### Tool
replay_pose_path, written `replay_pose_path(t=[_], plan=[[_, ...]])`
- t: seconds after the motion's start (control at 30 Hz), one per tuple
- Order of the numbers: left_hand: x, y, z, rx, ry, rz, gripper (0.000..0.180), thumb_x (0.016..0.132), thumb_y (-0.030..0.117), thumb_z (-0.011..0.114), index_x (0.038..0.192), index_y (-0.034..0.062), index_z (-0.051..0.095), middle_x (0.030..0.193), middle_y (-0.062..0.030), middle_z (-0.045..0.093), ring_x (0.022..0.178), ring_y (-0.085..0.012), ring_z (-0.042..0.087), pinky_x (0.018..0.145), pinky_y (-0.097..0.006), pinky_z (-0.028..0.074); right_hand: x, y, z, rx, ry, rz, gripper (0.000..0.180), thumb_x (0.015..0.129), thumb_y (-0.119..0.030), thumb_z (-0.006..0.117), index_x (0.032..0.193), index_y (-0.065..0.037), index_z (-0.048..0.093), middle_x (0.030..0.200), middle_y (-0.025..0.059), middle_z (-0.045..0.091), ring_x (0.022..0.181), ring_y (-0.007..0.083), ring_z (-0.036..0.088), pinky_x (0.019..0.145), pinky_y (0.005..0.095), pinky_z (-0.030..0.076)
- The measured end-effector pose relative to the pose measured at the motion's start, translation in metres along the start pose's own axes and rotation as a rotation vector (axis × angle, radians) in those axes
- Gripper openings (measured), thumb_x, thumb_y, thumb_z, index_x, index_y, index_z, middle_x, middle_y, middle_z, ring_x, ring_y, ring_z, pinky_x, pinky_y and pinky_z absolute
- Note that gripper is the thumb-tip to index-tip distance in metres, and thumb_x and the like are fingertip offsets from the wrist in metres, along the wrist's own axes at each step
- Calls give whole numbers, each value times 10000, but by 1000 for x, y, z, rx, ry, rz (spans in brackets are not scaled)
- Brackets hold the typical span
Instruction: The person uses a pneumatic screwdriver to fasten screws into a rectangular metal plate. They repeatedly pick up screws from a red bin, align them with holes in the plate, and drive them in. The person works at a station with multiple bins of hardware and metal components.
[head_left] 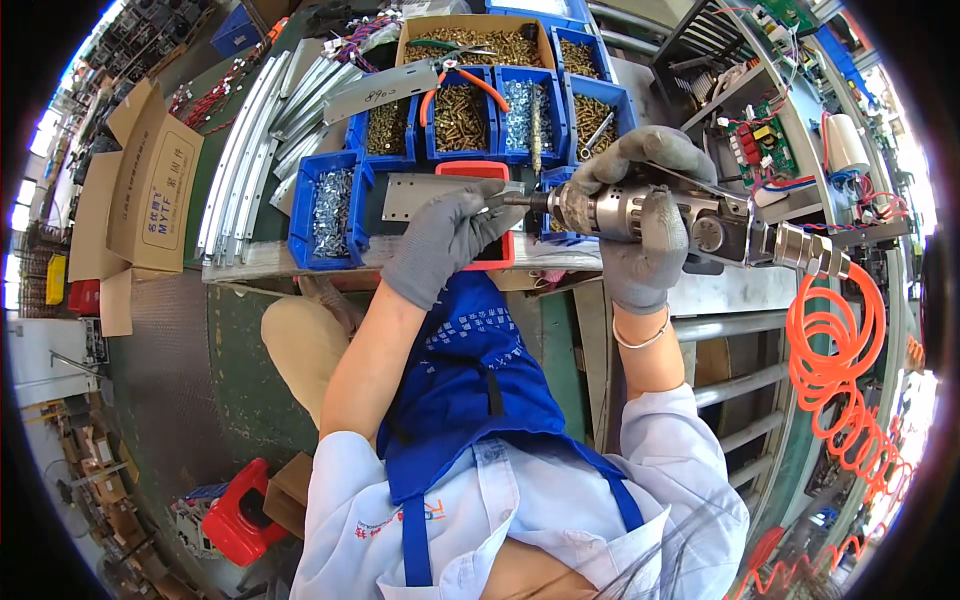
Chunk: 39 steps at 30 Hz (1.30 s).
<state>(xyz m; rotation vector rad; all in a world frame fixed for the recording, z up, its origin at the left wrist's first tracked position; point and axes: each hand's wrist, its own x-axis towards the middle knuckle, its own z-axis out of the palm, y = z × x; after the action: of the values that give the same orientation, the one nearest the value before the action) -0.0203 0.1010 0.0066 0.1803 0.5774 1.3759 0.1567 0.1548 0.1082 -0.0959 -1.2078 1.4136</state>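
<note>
The driver lies crosswise over the table's near edge, its bit toward the left hand and its tail toward the coiled hose. The right hand is wrapped round the body, fingers curled over the top and thumb across the near side. The left fingers are drawn in narrow at the bit's end; whether they grip the bit itself or some small piece there, I cannot tell. Handling it well likely means the right hand bears the weight and holds the body steady, while the left touches lightly, in line with the bit rather than pushing it sideways. Glove fabric so near a part that may spin looks like the main risk, so the trigger side is best left unpressed while those fingertips are there. The hose could tug the tail, and some slack should help. Both elbows are bent: the left forearm slants up and inward, the right rises nearly straight, its wrist below the driver. Under the left hand's reach are a plate and a red tray.
</note>
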Motion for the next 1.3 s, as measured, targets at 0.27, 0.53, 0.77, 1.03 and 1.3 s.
replay_pose_path(t=[0.27,0.53,0.77,1.03,1.3], plan=[[-3,-6,-12,147,-142,83,350,935,-9,388,1262,-127,425,1184,-243,564,1038,-291,627,898,-314,560,-8,3,2,3,88,12,328,863,-159,608,1154,-69,484,950,124,562,816,210,595,720,411,554],[-9,-7,-7,228,-88,123,342,946,41,475,1263,-90,466,1152,-228,595,1003,-291,646,834,-296,588,-12,5,-1,-9,97,28,286,893,-133,541,1163,-78,464,965,126,557,827,220,594,736,403,548],[-8,-8,-14,298,28,83,311,939,185,573,1150,-43,566,1038,-174,649,872,-204,671,644,-224,594,-12,4,-2,32,118,16,288,876,-116,512,1155,-60,471,967,131,560,821,213,596,744,403,544],[1,-13,-10,131,-5,-52,318,953,265,561,1124,-2,586,913,-100,652,698,-103,591,511,-163,478,-8,11,-9,4,165,0,276,869,-103,498,1140,-49,488,955,117,564,805,184,593,739,383,552],[22,-3,2,1493,108,442,198,853,143,603,1019,109,705,824,-62,633,696,-182,612,606,-307,475,7,34,-23,-77,242,87,199,878,-48,529,1073,-9,537,840,105,596,685,157,598,628,333,546]])
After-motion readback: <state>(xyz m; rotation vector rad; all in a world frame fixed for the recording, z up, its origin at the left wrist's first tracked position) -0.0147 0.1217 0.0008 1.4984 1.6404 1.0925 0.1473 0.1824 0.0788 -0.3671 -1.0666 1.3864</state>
